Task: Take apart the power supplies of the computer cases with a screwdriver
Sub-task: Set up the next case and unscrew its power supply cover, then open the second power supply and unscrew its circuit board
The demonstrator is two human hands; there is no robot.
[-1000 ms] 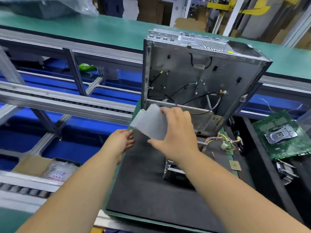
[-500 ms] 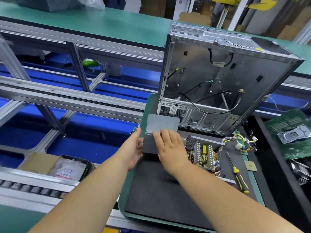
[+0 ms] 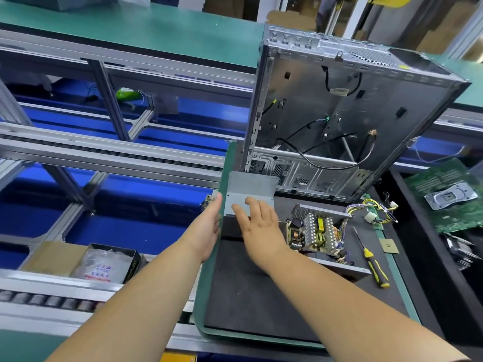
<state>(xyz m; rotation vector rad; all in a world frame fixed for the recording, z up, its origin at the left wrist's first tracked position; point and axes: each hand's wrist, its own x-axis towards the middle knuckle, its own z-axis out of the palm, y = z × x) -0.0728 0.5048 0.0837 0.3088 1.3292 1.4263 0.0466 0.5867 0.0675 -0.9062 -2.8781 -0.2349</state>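
1. A box [image 3: 109, 262] with a plastic bag inside sat at the far left, on the conveyor frame [image 3: 104, 155] beside the counter.
2. The left hand [image 3: 209, 228] lay flat against the left side of the cover [image 3: 251, 194], fingers straight and released, gripping nothing.
3. The cover, a bent grey metal sheet, stood on the black mat [image 3: 261, 296] just in front of the case, near the mat's left edge.
4. The right hand [image 3: 258, 220] rested on the front face of the cover, fingers spread and straight, pressing rather than grasping.
5. The case [image 3: 366, 105] stood upright at the back of the mat, its side open, with loose black cables hanging inside.
6. The power supply [image 3: 316, 231] lay on the mat just right of the right hand, opened, its circuit board and heat sinks exposed.
7. Its wire bundle [image 3: 373, 207] trailed to the right, toward the mat's edge.
8. The screwdriver [image 3: 373, 262], with a yellow and black handle, lay on the mat right of the power supply, touched by neither hand.
9. A small square chip [image 3: 389, 245] lay just beside the screwdriver.
10. A green motherboard [image 3: 449, 194] rested at the far right, off the mat.
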